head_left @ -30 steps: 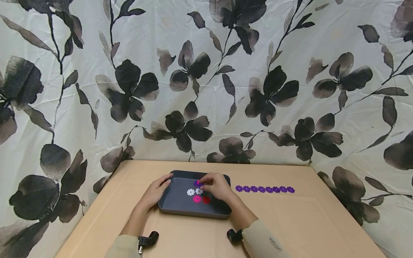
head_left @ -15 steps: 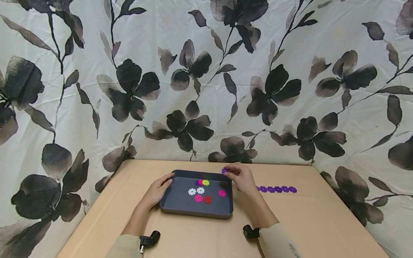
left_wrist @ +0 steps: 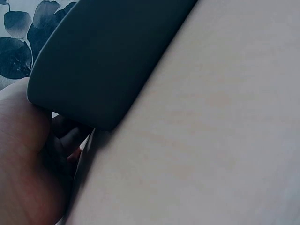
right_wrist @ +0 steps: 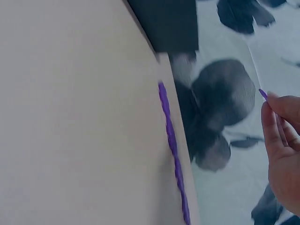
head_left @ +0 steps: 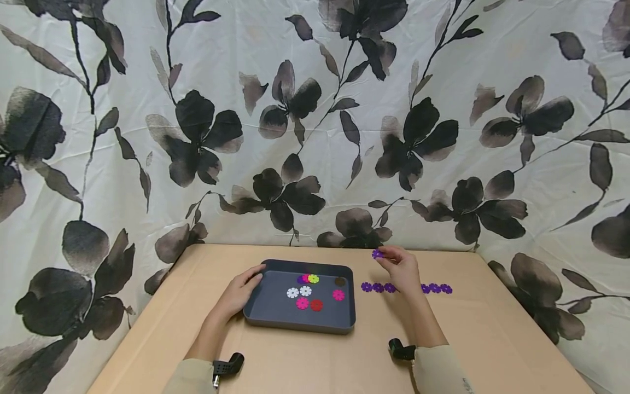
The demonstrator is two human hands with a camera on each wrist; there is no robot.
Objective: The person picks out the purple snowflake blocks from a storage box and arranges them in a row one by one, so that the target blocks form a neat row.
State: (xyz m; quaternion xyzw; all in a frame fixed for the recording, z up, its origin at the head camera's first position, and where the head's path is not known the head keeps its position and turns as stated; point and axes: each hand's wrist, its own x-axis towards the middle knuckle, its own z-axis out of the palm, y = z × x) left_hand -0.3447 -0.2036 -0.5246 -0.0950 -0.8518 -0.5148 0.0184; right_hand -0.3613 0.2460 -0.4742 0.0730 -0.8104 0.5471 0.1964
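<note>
My right hand (head_left: 402,271) pinches a purple flower-shaped plastic disc (head_left: 377,254) between thumb and fingertips, raised over the table. In the right wrist view that disc (right_wrist: 263,93) shows edge-on. Below the hand runs a row of purple discs (head_left: 378,287), partly hidden by the hand and wrist. My left hand (head_left: 239,291) grips the left side of a dark grey tray (head_left: 275,320). The left wrist view has the thumb side against the tray's wall (left_wrist: 93,70), fingers partly hidden behind. Inside the tray lie white discs (head_left: 292,293), pink discs (head_left: 338,295) and a red disc (head_left: 316,305).
At the tray's back, a yellow disc (head_left: 313,279) lies beside overlapping pink and purple ones. A brown disc (head_left: 339,281) sits at the tray's right end. Floral cloth (head_left: 344,137) hangs behind the tan table (head_left: 305,361).
My right hand has lifted a purple disc out of the tray and carried it right, to above the purple row. My left hand has stayed at the tray.
</note>
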